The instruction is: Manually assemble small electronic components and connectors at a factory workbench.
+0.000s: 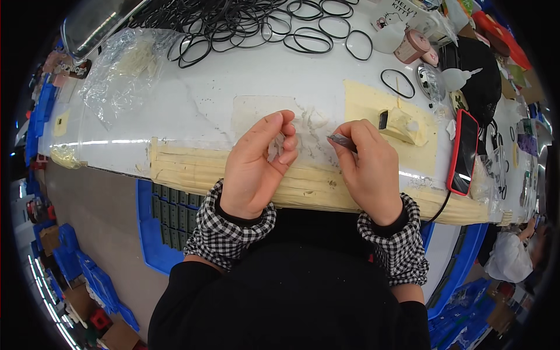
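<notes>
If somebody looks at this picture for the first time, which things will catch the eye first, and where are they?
First the two hands at the centre: the left hand pinches a small clear piece, and the right hand holds a thin grey tool beside it. Behind them, a big tangle of black rubber rings covers the far part of the white table. At the right edge lies a red phone.

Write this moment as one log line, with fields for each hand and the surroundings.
left hand: holds small clear part | right hand: grips thin grey tool | nearby: black rubber rings, red phone, white table
</notes>
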`<state>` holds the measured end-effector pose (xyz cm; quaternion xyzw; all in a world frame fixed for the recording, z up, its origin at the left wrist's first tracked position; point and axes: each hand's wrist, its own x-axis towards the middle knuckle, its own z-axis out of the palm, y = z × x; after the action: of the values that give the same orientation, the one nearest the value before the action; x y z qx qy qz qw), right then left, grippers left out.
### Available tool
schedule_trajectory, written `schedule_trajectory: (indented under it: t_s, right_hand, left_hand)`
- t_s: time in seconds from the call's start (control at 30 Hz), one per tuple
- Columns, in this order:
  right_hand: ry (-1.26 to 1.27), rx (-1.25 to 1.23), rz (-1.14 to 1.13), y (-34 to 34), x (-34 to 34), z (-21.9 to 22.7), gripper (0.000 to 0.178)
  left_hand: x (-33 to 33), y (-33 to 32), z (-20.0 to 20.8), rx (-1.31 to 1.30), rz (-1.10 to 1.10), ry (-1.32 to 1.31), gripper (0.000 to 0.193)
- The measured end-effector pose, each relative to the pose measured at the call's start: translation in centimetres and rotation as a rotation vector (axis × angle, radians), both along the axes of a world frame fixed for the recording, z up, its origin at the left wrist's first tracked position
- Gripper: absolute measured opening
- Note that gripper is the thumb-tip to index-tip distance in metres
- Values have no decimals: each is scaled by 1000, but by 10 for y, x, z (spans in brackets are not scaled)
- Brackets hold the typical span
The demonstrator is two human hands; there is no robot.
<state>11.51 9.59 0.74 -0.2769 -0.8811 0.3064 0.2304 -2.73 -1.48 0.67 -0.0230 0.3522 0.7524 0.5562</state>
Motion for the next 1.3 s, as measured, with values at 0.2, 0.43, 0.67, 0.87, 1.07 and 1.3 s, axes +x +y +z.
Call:
schedule_trajectory:
  t_s: [0.2, 0.43, 0.67, 0.87, 1.07, 1.3]
  right_hand:
    - [117, -354, 27, 0, 3, 29, 9]
    - [127, -678, 101, 2, 9, 37, 10]
    - [177, -337, 120, -5, 7, 34, 20]
    - [41, 125, 156, -2, 10, 28, 34]
    - [-35, 82, 160, -3, 10, 30, 34]
    - [-37, 66, 161, -3, 10, 31, 34]
  left_hand:
    - [12, 7, 6, 72, -261, 219, 24]
    - [16, 8, 1, 202, -298, 198, 19]
    - [18, 7, -1, 174, -305, 118, 17]
    - [12, 7, 0, 179, -397, -45, 19]
    - [12, 6, 2, 192, -418, -86, 18]
    - [11, 6, -2, 214, -425, -89, 18]
